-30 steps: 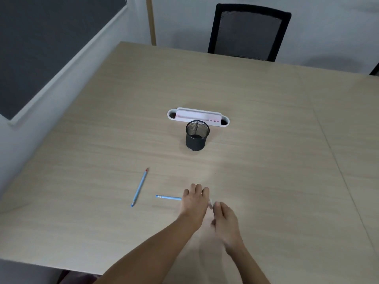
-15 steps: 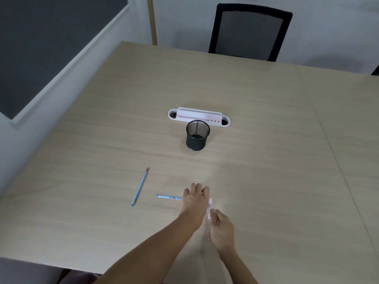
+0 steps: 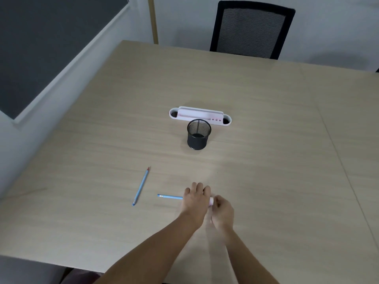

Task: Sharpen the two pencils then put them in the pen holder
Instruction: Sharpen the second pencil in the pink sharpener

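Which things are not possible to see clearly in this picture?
Head view, the only one:
- Tip of the held pencil: hidden under the left hand.
- Sharpener: mostly covered by both hands; right hand blurred.
- Mesh pen holder: bottom too dark.

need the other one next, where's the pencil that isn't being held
The loose pencil lies flat on the table in the head view, left of both hands and apart from the held pencil, red tip toward the far side.

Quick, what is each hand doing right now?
Left hand: closed on the blue pencil with a pale end.
Right hand: fingers closed on the small pale pink sharpener.
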A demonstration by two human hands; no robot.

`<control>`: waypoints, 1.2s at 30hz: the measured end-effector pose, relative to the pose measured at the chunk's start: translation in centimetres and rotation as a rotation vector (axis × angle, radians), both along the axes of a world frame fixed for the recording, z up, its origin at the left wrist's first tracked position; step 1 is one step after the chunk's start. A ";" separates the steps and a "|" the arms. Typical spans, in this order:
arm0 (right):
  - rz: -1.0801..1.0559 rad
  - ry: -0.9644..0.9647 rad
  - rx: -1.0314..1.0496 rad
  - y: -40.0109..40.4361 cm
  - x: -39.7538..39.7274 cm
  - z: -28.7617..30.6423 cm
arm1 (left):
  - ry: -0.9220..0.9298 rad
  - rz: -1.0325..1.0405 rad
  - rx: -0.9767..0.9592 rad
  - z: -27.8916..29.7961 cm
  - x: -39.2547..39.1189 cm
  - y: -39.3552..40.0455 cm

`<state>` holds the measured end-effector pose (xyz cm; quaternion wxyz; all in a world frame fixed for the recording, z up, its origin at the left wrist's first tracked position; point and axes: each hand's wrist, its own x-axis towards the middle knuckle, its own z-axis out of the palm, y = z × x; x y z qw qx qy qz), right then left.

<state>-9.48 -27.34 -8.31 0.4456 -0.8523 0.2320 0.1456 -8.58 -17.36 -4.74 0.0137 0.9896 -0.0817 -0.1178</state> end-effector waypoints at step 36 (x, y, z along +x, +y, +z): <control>-0.027 -0.079 0.198 -1.4 4.0 3.5 | -0.023 0.025 0.007 0.1 -0.1 -0.3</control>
